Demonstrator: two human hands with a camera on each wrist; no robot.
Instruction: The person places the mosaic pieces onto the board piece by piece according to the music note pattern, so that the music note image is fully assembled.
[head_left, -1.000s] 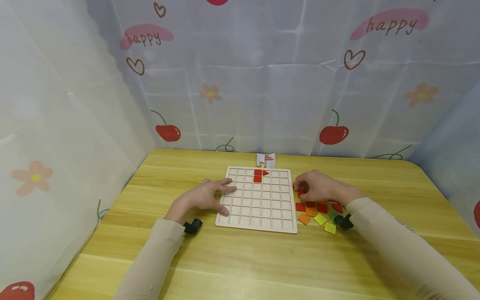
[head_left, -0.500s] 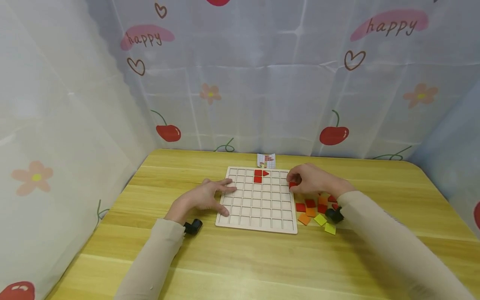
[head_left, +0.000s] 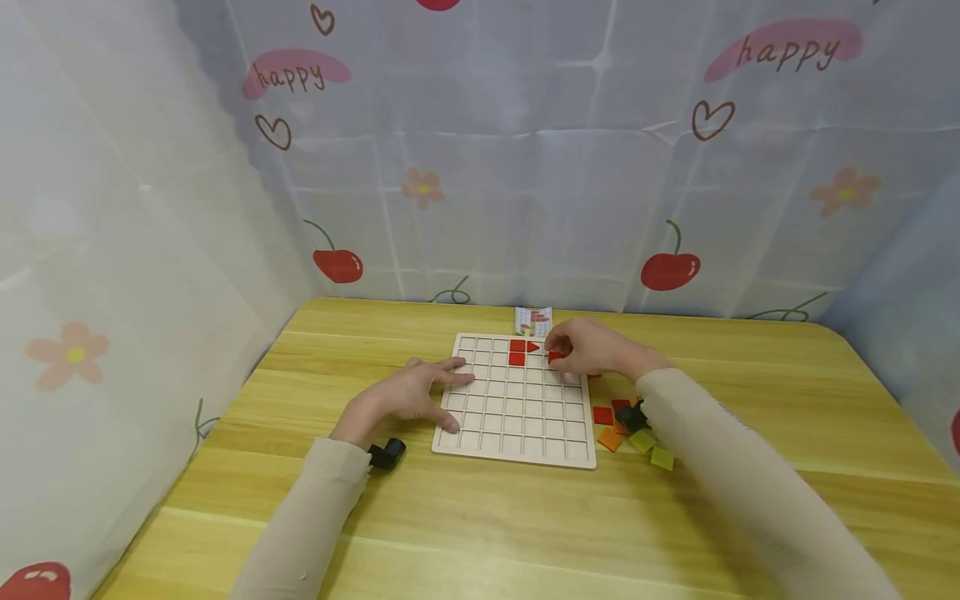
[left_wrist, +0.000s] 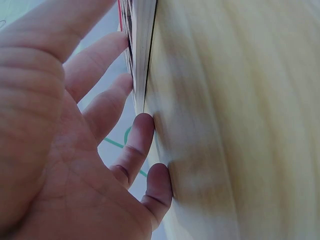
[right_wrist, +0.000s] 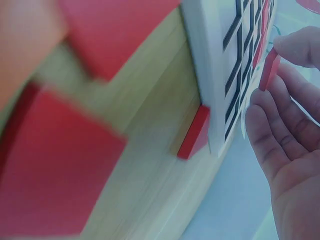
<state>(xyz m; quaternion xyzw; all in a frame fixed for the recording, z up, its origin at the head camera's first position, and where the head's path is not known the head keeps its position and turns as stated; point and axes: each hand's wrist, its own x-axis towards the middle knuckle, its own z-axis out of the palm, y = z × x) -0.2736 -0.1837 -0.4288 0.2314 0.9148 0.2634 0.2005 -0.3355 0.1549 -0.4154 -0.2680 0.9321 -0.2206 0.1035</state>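
Observation:
My right hand (head_left: pixel 588 346) pinches a red tile (right_wrist: pixel 270 69) between thumb and fingers, over the upper right of the pale wooden grid board (head_left: pixel 513 423). Two red square tiles (head_left: pixel 517 359) and a red triangular tile (head_left: pixel 532 347) sit in cells near the board's top edge. On the board's left side my left hand (head_left: pixel 405 390) rests with fingers spread. In the left wrist view some fingertips of the left hand (left_wrist: pixel 95 145) lie at the board's edge (left_wrist: pixel 142 60) and others on the table.
Loose red (head_left: pixel 602 415), orange (head_left: pixel 609 439) and yellow (head_left: pixel 662 457) tiles lie right of the board, partly hidden by the right arm. One red tile (right_wrist: pixel 195 132) lies against the board's edge. A small printed pattern card (head_left: pixel 533 321) lies behind the board. Printed curtains surround the table.
My right hand has moved left from the loose tiles, carrying a red tile over the board. The left hand has stayed in place.

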